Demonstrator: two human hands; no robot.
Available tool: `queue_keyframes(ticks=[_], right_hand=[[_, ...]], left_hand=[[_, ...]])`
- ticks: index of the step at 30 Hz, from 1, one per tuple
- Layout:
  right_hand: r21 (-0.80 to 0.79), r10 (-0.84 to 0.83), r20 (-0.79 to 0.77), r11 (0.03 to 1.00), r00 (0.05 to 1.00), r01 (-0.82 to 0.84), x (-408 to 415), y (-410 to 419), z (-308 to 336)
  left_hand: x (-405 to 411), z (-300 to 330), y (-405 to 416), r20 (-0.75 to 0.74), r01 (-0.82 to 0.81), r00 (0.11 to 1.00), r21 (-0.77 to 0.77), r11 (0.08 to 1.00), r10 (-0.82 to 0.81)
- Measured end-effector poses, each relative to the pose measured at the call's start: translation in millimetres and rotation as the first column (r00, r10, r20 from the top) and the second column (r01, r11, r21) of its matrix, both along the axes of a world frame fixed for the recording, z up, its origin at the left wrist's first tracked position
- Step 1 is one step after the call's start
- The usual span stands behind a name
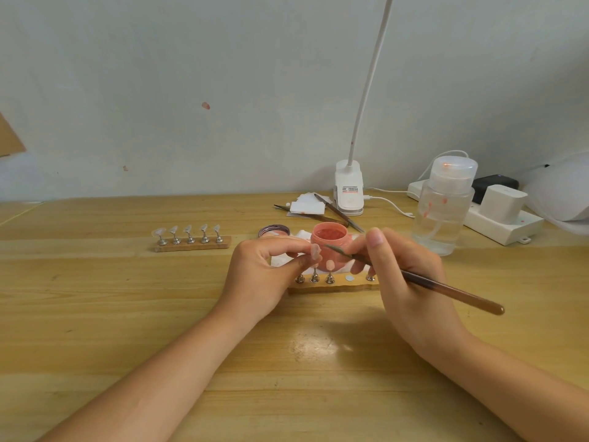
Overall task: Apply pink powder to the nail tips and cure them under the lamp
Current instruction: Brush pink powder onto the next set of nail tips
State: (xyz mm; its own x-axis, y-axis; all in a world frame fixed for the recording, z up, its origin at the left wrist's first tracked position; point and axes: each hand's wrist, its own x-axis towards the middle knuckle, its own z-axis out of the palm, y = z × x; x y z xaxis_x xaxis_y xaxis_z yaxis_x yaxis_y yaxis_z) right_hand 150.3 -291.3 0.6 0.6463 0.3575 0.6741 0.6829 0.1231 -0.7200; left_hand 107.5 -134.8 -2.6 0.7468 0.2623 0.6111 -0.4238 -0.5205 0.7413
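Note:
An open pink powder jar stands mid-table on a white tissue. In front of it lies a wooden holder strip carrying metal stands, some with pinkish nail tips. My left hand pinches a nail tip between thumb and fingers just left of the jar. My right hand grips a brown brush, its tip pointing at the held nail tip. A second holder strip with several clear tips sits to the left.
A white clip lamp with a gooseneck stands at the back. A clear pump bottle, a power strip with adapters, tweezers on white pads and the jar's lid lie around. The wooden table stretches forward.

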Motion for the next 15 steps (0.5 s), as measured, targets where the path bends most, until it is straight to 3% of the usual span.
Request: queue_keyframes(ticks=[3, 8, 12, 15], right_hand=[[0.002, 0.037, -0.063, 0.999, 0.997, -0.037, -0.2, -0.6, -1.6], [0.008, 0.002, 0.027, 1.000, 1.000, -0.002, -0.1, -0.8, 0.4], [-0.021, 0.010, -0.026, 1.000, 1.000, -0.011, -1.6, -2.0, -0.6], [-0.029, -0.056, 0.097, 0.998, 0.994, 0.059, -2.1, -0.7, 2.3]], left_hand=[[-0.9, 0.0, 0.1, -0.011, 0.008, 1.000, -0.021, 1.000, -0.009], [-0.2, -0.2, 0.5, -0.014, -0.004, 1.000, -0.002, 1.000, 0.004], [0.2, -0.9, 1.4, -0.011, -0.003, 1.000, 0.011, 1.000, 0.003], [1.0, -1.2, 1.9, -0.018, 0.007, 1.000, 0.026, 1.000, -0.007]])
